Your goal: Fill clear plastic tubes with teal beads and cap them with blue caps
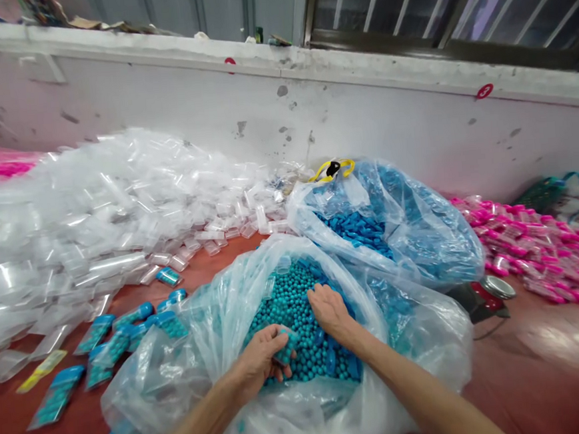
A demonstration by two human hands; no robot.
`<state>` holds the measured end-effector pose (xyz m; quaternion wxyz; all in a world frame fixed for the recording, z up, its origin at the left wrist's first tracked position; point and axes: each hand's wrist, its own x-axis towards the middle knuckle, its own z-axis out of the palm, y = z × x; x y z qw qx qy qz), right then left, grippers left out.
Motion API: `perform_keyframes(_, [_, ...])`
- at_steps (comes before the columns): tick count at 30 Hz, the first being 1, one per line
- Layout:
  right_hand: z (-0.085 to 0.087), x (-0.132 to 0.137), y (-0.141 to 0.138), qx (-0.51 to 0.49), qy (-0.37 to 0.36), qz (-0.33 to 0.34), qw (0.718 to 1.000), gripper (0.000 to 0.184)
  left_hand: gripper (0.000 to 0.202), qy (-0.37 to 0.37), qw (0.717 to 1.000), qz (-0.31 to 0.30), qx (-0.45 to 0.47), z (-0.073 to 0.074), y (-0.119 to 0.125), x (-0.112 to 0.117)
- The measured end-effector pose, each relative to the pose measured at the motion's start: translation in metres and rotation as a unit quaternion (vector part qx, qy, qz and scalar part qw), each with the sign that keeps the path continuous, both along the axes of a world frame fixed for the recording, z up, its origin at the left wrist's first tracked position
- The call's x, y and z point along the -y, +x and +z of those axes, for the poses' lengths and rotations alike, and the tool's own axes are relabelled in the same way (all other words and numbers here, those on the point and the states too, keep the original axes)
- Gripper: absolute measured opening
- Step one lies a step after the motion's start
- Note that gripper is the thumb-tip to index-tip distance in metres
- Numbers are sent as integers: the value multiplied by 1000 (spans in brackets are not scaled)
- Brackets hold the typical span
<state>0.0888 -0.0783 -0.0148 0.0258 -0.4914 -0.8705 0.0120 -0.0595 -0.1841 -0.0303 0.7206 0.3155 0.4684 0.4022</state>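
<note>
A clear plastic bag [408, 395] in front of me holds a mass of teal beads [304, 313] with some blue caps [331, 357] among them. Over the near left part of the beads, my left hand [268, 356] is closed around a small clear container [287, 345] with teal beads in it. My right hand [329, 311] touches the beads with curled fingers; whatever is under its fingertips is hidden. On the left side of the bag lie several filled containers [57, 396] with blue caps.
A large heap of clear containers [133, 202] covers the back left. Behind the bead bag, another bag [421, 233] holds blue caps. Pink-capped pieces [543, 250] are piled at the right. A yellow strip [41, 370] lies on the red table [547, 370] by the filled containers.
</note>
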Motion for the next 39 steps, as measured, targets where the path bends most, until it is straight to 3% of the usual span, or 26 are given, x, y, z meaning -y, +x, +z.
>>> perform_keyframes(4, [4,1,8,-115,-41,33,992,16,36,-7,1000,10,-4,-4,0,1])
perform_keyframes(6, [1,5,15,-191,-97,93,972,23,36,-9,1000,21,-6,-6,0,1])
perform_keyframes(9, [-6,11,28,-202,-166,172,950,38,40,-20,999,42,-20,-7,-2,1])
perform_keyframes(10, [-5,12,32,-200,-173,161,951,40,42,-25,998,46,-25,-8,-2,1])
perform_keyframes(12, [1,12,34,-198,-164,78,963,39,44,-31,998,50,-32,-8,-2,2])
perform_keyframes(15, [15,15,21,-110,-135,-48,984,32,46,-34,997,58,-40,-9,-2,3])
perform_keyframes(20, [10,30,-11,22,-105,-26,994,24,47,-25,996,67,-61,-10,0,4])
perform_keyframes(24, [3,28,-4,-53,-124,-22,991,22,48,-18,996,73,-52,-9,0,4])
perform_keyframes(26, [6,25,4,-164,-176,-2,971,24,50,-10,996,76,-44,-9,0,2])
perform_keyframes(28, [8,27,10,-263,-262,35,928,29,50,6,996,73,-41,-9,2,1])
perform_keyframes(30, [7,33,11,-320,-343,56,881,32,48,29,996,65,-50,-9,3,0])
perform_keyframes(32, [3,40,8,-351,-384,55,852,35,46,61,994,53,-67,-9,5,0])
perform_keyframes(39, [3,54,3,-389,-344,26,854,33,60,96,989,79,-83,-13,10,1])
